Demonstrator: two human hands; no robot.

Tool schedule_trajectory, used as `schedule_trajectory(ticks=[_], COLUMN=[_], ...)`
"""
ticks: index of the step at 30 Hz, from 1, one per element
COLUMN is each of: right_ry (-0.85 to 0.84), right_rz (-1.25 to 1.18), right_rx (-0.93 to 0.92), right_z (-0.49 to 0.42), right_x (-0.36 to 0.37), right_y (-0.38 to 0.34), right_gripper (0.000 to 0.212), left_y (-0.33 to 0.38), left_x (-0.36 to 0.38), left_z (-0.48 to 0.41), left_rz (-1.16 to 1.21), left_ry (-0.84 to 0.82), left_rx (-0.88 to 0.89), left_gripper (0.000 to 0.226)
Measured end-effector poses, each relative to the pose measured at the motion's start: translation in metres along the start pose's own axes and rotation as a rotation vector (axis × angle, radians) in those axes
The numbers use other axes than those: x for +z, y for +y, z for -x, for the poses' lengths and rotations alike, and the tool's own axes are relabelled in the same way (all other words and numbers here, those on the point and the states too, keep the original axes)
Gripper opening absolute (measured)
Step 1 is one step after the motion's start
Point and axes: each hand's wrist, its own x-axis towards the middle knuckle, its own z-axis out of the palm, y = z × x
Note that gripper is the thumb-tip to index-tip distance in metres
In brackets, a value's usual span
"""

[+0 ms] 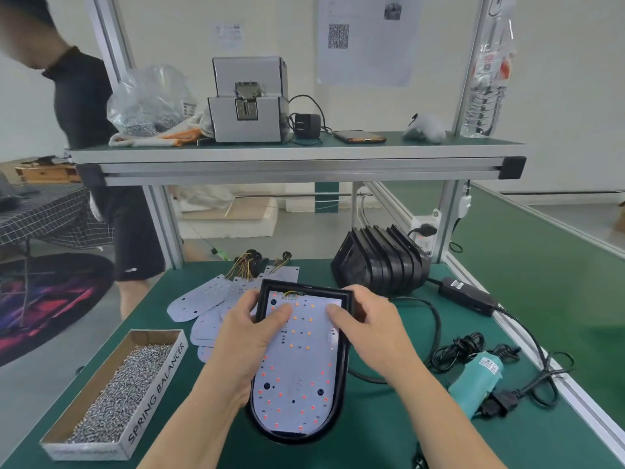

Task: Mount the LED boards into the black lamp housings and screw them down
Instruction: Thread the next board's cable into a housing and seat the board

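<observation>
Screws (111,397) on the far left, loose in their box (159,377), none picked up yet. Next along, spare boards (199,301) fanned out on the worktop (389,431), wires trailing off their far ends, all waiting their turn.

Now my left grip (250,330): fingers curled round the left wall of the housing (342,367), thumb flat on the board (297,370). So it's clamped on, wall pinched between fingers and thumb. The board lies inside the housing, rounded end towards me, wired end at the far rim, and the housing sits flat on the worktop right in front of me. It looks seated, or very nearly, and I'm pressing it home.

My right grip (368,326) mirrors that: thumb down on the board's upper right, fingers hooked over the housing's far right corner. Nothing else in either grip.

Further right, the stack (382,262) of empty housings leans near the back post, and the screwdriver (477,380) lies on its side, well apart from my hands.

Progress, as I read it: one board placed, its mounting holes dark and seemingly unscrewed. Every screw for this one is left to do, and then the spare boards and stacked housings after that. Early days.
</observation>
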Motion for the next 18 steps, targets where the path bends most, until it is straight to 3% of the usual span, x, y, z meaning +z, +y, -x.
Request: schedule_trajectory(ticks=[3,9,12,14,17,18], right_ry=[0.009,0.103,0.019,-0.063,-0.078,-0.092], right_rz=[0.006,0.047,0.096,-0.022,-0.561,-0.612], right_rx=[0.042,0.021,-0.001,0.113,0.245,0.244], right_z=[0.001,0.009,0.006,-0.003,-0.006,-0.004], right_x=[0.003,0.015,0.014,0.008,0.002,0.001], right_y=[0.004,0.007,0.005,0.003,0.01,0.015], right_gripper=[0.003,0.008,0.008,0.021,0.031,0.035], left_y=[0.001,0.001,0.001,0.001,0.0,-0.001], left_x=[0.003,0.004,-0.002,-0.007,-0.012,-0.014], left_z=[0.002,0.004,0.001,-0.002,-0.007,-0.009], left_rz=[0.023,0.015,0.046,0.058,0.102,0.096], left_ry=[-0.012,-0.012,-0.037,-0.085,-0.16,-0.185], left_rx=[-0.004,-0.012,-0.015,-0.006,0.011,0.016], left_gripper=[0.011,0.016,0.014,0.02,0.026,0.029])
